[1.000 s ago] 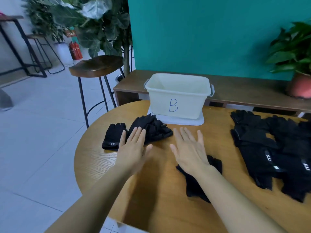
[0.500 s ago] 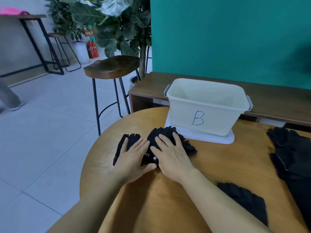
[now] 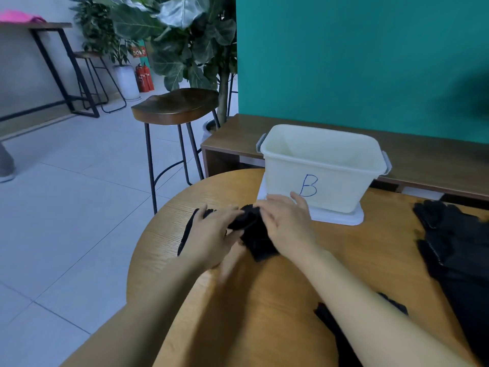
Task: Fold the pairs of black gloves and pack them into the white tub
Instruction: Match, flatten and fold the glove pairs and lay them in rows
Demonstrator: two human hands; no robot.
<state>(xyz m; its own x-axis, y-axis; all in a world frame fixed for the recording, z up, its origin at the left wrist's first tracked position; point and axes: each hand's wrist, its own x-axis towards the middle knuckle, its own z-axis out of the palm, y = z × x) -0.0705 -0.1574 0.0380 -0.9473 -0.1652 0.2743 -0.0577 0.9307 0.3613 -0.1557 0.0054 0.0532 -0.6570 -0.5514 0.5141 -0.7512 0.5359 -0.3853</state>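
My left hand (image 3: 211, 235) and right hand (image 3: 288, 229) curl their fingers round the black gloves (image 3: 258, 243) on the table (image 3: 264, 300), just in front of the white tub (image 3: 325, 186). Inside the tub I see only white walls.

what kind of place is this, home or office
Probably an office lounge or café-like common area: a tall bar stool, big potted plant and red fire extinguishers on the tiled floor.

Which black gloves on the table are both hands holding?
The glove bundle in front of the white tub, gripped between the left hand and right hand. The pile at the right edge and the glove beneath the right forearm lie unheld.
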